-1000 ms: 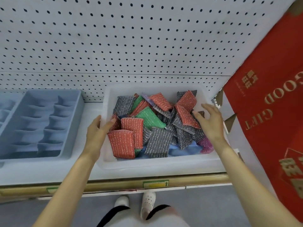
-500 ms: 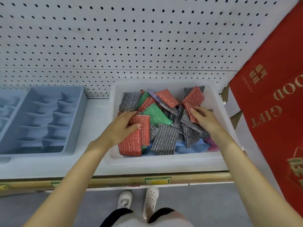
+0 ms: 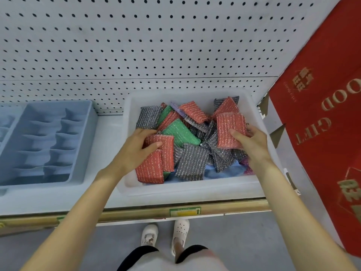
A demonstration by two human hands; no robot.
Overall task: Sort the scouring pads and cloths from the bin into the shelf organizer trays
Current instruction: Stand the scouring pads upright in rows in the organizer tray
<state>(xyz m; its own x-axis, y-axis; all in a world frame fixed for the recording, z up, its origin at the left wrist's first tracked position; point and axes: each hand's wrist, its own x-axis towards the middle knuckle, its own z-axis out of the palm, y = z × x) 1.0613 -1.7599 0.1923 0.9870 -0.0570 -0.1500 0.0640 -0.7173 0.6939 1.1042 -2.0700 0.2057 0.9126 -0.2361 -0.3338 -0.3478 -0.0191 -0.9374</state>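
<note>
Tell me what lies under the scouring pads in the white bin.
A blue cloth shows beneath the grey pads near the bin's front wall; how far it extends under the pile is hidden.

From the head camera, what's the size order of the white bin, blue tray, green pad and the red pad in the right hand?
1. white bin
2. blue tray
3. red pad in the right hand and green pad: alike; green is partly covered, so unranked.

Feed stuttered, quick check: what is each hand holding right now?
Left hand: grips the flat red pad in the bin.
Right hand: grips the raised red pad, thumb on front.
</note>
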